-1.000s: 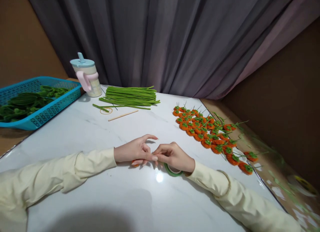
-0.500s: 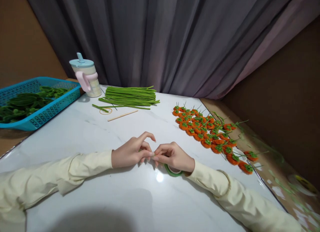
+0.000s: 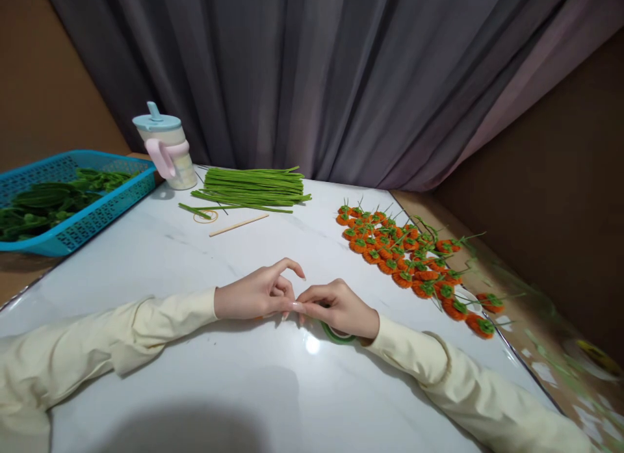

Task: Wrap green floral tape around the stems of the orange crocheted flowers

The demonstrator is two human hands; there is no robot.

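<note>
My left hand (image 3: 256, 292) and my right hand (image 3: 341, 307) meet fingertip to fingertip at the middle of the white table (image 3: 273, 388). Both hands are curled in a pinch around a small piece between them; what it is stays hidden by the fingers. A roll of green tape (image 3: 337, 335) lies on the table under my right palm. To the right spreads a group of several orange pipe-cleaner flowers with green centres and thin stems (image 3: 409, 261). A bundle of green pipe-cleaner stems (image 3: 253, 185) lies at the back of the table.
A blue plastic basket (image 3: 82, 222) with green leaf shapes sits at the left edge. A cup with a pale blue lid and pink handle (image 3: 168, 147) stands behind. A thin wooden stick (image 3: 238, 225) and a small ring (image 3: 205, 216) lie near the stems. Grey curtain behind.
My left hand has rolled up onto its edge and curled tighter against the right fingertips; the orange bit seen under it earlier is hidden. The right hand has barely moved.
</note>
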